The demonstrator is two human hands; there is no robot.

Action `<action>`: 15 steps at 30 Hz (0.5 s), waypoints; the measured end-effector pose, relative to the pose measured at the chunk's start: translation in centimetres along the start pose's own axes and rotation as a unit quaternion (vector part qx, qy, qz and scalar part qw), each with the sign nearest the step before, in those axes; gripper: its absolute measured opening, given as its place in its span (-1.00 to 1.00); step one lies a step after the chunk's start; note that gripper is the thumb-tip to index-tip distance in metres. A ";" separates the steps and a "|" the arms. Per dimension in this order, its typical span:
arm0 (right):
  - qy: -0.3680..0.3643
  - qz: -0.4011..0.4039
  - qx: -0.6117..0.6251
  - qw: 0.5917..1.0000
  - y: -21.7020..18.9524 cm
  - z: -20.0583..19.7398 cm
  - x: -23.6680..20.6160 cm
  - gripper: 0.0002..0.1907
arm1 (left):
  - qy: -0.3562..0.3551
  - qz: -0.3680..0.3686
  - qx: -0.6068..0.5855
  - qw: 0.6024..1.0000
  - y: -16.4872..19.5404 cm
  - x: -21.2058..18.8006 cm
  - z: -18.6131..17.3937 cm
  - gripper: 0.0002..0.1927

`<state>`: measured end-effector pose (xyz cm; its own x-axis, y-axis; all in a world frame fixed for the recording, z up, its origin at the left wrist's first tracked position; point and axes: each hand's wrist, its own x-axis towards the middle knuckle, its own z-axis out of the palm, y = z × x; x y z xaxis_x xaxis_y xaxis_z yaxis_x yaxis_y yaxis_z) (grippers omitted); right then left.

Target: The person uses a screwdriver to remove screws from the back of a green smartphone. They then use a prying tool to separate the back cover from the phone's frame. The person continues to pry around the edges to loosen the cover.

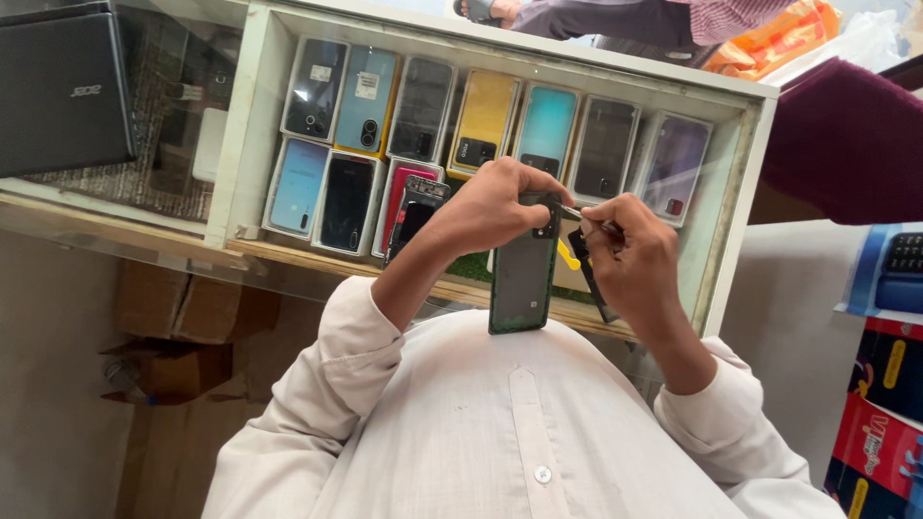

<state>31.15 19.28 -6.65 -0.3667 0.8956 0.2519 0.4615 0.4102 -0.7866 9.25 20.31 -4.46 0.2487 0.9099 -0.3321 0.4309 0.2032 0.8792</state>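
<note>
Currently logged: my left hand (pixel 490 207), grip clamped on the top of a phone back cover (pixel 524 279), held upright with its lower end against my white shirt (pixel 481 423). My right hand (pixel 630 255), grip pinched together on thin metal tweezers (pixel 580 215), tip at the cover's camera corner. Beyond, under the glass surface (pixel 144 245): a display case (pixel 740 202) of boxed phones (pixel 481 120).

Rows of boxed phones (pixel 481 125) in white case; red-blue cartons (pixel 880 423) right.
</note>
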 end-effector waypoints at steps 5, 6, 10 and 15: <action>0.043 -0.112 -0.121 0.985 -0.3 -0.4 0.0 -0.87 | 0.036 0.098 -0.023 0.994 -0.7 0.2 0.7 -0.64; 0.054 -0.130 -0.170 0.975 -0.3 -0.3 0.0 -0.85 | 0.036 0.079 -0.022 0.996 -0.8 0.3 1.0 -0.69; 0.082 -0.196 -0.218 0.953 -0.2 0.2 0.3 -0.83 | 0.039 0.052 -0.036 0.997 -1.2 0.4 1.1 -0.76; 0.021 -0.094 -0.120 0.988 0.6 0.0 -0.3 -0.88 | 0.048 0.050 -0.043 0.997 -1.7 0.3 0.9 -0.81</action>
<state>31.54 19.28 -7.22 -0.4328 0.8037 0.4082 0.5683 0.5948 -0.5686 9.42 19.95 -6.34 0.2005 0.9568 -0.2107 0.3304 0.1364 0.9339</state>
